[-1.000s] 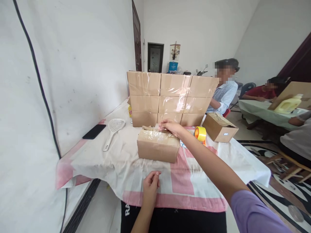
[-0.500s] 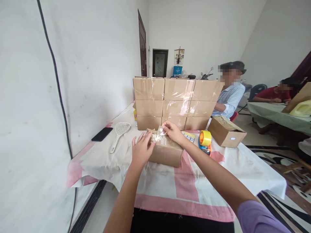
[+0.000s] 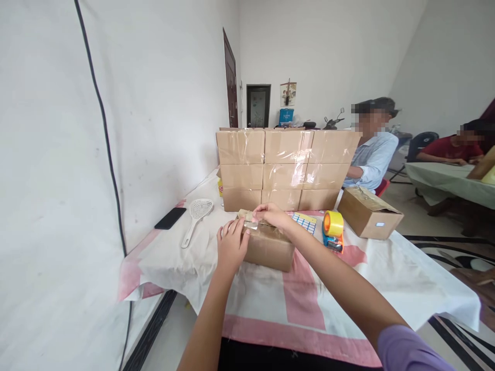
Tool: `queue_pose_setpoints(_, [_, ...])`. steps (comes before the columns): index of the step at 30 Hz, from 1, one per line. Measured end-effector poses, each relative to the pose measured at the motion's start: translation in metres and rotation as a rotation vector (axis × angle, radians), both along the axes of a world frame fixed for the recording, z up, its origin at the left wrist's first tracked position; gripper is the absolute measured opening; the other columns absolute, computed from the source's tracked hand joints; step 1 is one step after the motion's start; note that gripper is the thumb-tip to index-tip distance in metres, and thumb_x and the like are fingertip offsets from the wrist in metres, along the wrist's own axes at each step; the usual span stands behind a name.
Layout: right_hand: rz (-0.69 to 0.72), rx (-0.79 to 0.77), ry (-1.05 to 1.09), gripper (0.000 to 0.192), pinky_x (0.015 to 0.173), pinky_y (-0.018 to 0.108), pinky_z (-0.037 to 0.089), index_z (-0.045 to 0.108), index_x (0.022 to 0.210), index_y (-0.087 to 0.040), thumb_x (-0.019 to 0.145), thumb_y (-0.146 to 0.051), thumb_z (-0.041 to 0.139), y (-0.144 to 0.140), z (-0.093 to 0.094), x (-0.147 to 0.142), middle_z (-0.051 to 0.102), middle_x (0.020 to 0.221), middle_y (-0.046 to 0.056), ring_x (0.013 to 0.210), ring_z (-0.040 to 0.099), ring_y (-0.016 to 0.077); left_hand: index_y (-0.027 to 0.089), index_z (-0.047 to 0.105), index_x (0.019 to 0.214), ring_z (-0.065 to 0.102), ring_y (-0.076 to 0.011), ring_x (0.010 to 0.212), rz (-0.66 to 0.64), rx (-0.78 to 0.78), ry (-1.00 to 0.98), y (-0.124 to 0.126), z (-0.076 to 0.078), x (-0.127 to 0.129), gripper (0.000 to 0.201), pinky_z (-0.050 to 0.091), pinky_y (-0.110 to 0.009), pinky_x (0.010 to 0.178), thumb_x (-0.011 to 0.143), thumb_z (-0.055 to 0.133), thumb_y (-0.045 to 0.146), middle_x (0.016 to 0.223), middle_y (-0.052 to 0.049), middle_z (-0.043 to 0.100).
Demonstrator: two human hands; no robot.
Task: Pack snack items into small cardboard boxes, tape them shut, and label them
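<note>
Left hand (image 3: pixel 231 246): laid open against the near left face of the cardboard box (image 3: pixel 266 245), fingers spread, nothing clasped. One second ago it was resting on the cloth by the near edge of the table; it has since been brought forward to the box.
Right hand (image 3: pixel 273 214): placed on top of the box, fingertips pinched on a strip of clear tape (image 3: pixel 250 222) that is lifted off the box's top left end. The strip was lying flatter a second ago; the tape is judged to be coming away while the box is steadied.
Cardboard box: set on the table (image 3: pixel 386 268) at mid-depth, on the white and pink cloth, slightly left of centre.
Tape dispenser (image 3: pixel 333 230): yellow roll, just right of the box, apart from it.
Label sheet (image 3: pixel 304 222): flat on the cloth between box and dispenser.
Second box (image 3: pixel 369 213): further right, near the right edge.
Slotted scoop (image 3: pixel 197 218) and phone (image 3: pixel 170 218): near the left edge, by the wall.
Stacked boxes (image 3: pixel 288 169): three rows, taped, along the far edge.
Other people: one seated person (image 3: pixel 373 154) behind the stack; another at a further table, far right.
</note>
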State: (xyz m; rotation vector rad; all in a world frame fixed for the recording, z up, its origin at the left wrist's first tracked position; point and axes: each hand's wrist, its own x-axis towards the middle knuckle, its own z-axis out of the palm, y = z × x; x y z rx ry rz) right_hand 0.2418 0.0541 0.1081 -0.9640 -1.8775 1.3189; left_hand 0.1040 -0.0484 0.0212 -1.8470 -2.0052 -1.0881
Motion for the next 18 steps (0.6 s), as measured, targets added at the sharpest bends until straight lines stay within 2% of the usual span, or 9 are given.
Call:
queue_pose_setpoints(3, [-0.026, 0.003, -0.057, 0.006, 0.056, 0.021, 0.042, 0.070, 0.073, -0.015, 0.074, -0.014, 0.064, 0.003, 0.001, -0.002, 0.070, 0.065, 0.002, 0.058, 0.056, 0.0113, 0.020, 0.048, 0.148, 0.048, -0.0289, 0.135, -0.005, 0.009, -0.001, 0.000, -0.002, 0.000, 0.050, 0.031, -0.050, 0.115, 0.103, 0.036, 0.036, 0.143, -0.011, 0.060])
queue_pose_setpoints(7, [-0.063, 0.040, -0.198, 0.010, 0.048, 0.020, 0.034, 0.071, 0.069, -0.013, 0.072, -0.008, 0.062, 0.010, -0.002, -0.006, 0.068, 0.060, 0.002, 0.049, 0.045, 0.0087, 0.018, 0.041, 0.153, 0.047, -0.0288, 0.136, -0.013, 0.024, -0.049, -0.001, -0.003, 0.001, 0.054, 0.030, -0.051, 0.116, 0.102, 0.038, 0.036, 0.143, -0.012, 0.061])
queue_pose_setpoints(11, [-0.097, 0.103, -0.306, 0.012, 0.048, 0.021, 0.032, 0.075, 0.075, -0.012, 0.074, -0.010, 0.063, 0.014, -0.007, -0.009, 0.069, 0.062, 0.001, 0.047, 0.043, 0.0078, 0.025, 0.048, 0.149, 0.048, -0.0261, 0.138, -0.027, 0.007, -0.053, -0.002, -0.003, 0.000, 0.048, 0.027, -0.053, 0.118, 0.104, 0.035, 0.035, 0.143, -0.010, 0.061])
queue_pose_setpoints(18, [-0.107, 0.212, -0.441, 0.016, 0.052, 0.021, 0.037, 0.079, 0.078, -0.013, 0.073, -0.010, 0.064, 0.017, -0.007, -0.012, 0.071, 0.066, 0.002, 0.058, 0.056, 0.0113, 0.035, 0.066, 0.130, 0.042, -0.0271, 0.144, -0.045, -0.011, -0.026, -0.003, -0.008, -0.003, 0.043, 0.024, -0.059, 0.119, 0.105, 0.032, 0.035, 0.148, -0.004, 0.057])
